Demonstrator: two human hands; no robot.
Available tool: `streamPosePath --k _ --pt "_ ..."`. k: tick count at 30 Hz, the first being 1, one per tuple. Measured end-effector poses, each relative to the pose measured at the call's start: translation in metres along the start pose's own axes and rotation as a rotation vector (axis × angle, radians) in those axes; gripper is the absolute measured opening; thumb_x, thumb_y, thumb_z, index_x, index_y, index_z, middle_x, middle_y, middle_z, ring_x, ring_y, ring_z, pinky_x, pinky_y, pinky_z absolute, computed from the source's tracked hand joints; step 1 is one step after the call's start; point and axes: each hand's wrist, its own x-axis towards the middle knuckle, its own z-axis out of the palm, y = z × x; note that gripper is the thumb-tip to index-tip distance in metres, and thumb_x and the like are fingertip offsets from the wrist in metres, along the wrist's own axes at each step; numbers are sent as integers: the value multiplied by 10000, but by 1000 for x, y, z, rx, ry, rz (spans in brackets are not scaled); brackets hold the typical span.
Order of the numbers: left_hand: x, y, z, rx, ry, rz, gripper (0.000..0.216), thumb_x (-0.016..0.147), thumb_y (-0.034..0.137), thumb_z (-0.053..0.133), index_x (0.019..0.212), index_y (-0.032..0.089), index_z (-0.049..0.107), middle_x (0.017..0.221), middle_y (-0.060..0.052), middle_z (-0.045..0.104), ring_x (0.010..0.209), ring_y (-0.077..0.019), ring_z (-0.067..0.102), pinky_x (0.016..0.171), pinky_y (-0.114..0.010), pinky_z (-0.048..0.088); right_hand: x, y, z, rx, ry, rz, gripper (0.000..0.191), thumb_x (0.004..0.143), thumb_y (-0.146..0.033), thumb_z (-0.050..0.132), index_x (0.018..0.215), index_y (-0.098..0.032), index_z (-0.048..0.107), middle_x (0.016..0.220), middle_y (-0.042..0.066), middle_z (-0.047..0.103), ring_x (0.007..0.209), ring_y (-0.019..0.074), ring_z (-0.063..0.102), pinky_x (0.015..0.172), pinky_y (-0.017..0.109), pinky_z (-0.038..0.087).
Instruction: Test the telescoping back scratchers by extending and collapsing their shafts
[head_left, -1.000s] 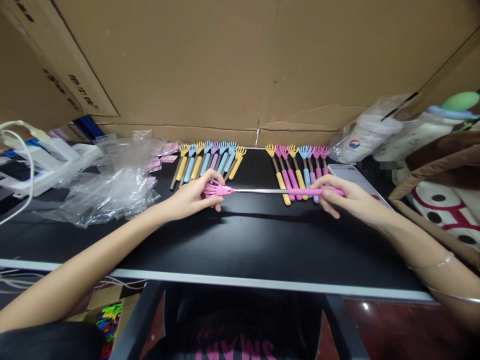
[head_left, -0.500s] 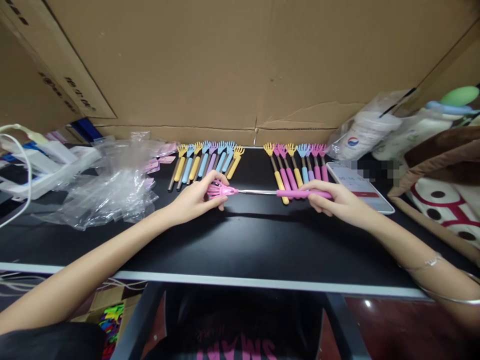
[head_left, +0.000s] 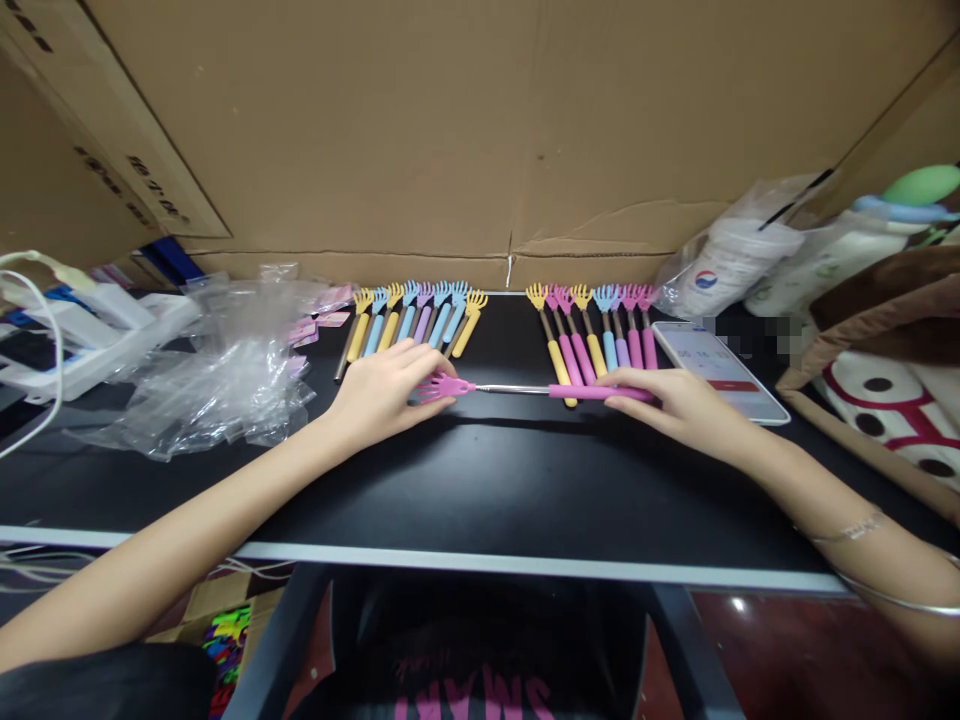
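A pink back scratcher (head_left: pixel 517 389) with a thin metal rod lies sideways across the black table (head_left: pixel 480 480), held at both ends. My left hand (head_left: pixel 382 392) pinches its pink claw head. My right hand (head_left: pixel 675 405) grips its pink handle. Behind the left hand lies a row of several scratchers (head_left: pixel 412 320) in yellow, blue and purple. Behind the handle lies a second row of several scratchers (head_left: pixel 592 325) in yellow, pink, blue and purple.
A phone (head_left: pixel 716 370) with a lit screen lies just right of my right hand. Crumpled clear plastic bags (head_left: pixel 217 370) sit at the left, with white cables (head_left: pixel 45 330) beyond. Cardboard boxes (head_left: pixel 480 140) wall the back. Bagged goods (head_left: pixel 742 260) stand at the right.
The scratcher has shortened: my right hand has moved left, pushing the handle toward the head. Both hands have lowered it closer to the table.
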Motion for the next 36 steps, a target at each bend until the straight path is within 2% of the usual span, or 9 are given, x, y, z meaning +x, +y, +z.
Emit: streamPosePath --k 10,17,20,25,29,36 --pt "-1 -2 2 -23 -37 99 318 903 475 452 1081 289 639 912 4 676 862 -149 571 653 -238 372 -3 2 -5 -151 41 -40 368 894 -467 427 1117 -261 634 836 33 702 647 153 605 569 244 365" --pt "-1 -4 -3 -8 -18 84 307 890 480 470 1026 282 660 876 3 672 825 -142 573 605 -236 352 -5 4 -10 -141 40 -7 368 880 -488 439 1056 -248 656 793 38 693 636 166 595 566 258 351" --pt "-1 -8 -5 2 -35 66 319 882 495 470 1018 280 663 889 0 676 836 -149 581 597 -237 351 -6 6 -13 -120 35 23 349 868 -488 460 1024 -251 664 795 35 688 636 166 587 575 265 350" --pt "0 -14 -9 36 -61 17 342 882 512 454 1024 280 662 895 1 679 821 -146 593 586 -235 350 -9 14 -18 -109 103 50 338 857 -485 472 997 -251 671 754 39 676 614 166 569 569 274 341" --pt "0 -17 -12 32 -76 -7 379 885 534 425 1027 273 661 924 -8 686 843 -157 597 598 -229 358 -11 19 -22 -113 79 66 334 852 -491 468 998 -258 658 762 34 668 608 163 560 567 269 346" --pt "0 -25 -19 -89 -208 -41 390 891 542 407 1081 281 626 1067 6 664 954 -164 599 702 -220 398 -11 19 -32 -148 8 89 408 880 -506 398 994 -199 642 721 55 651 586 143 528 581 256 347"
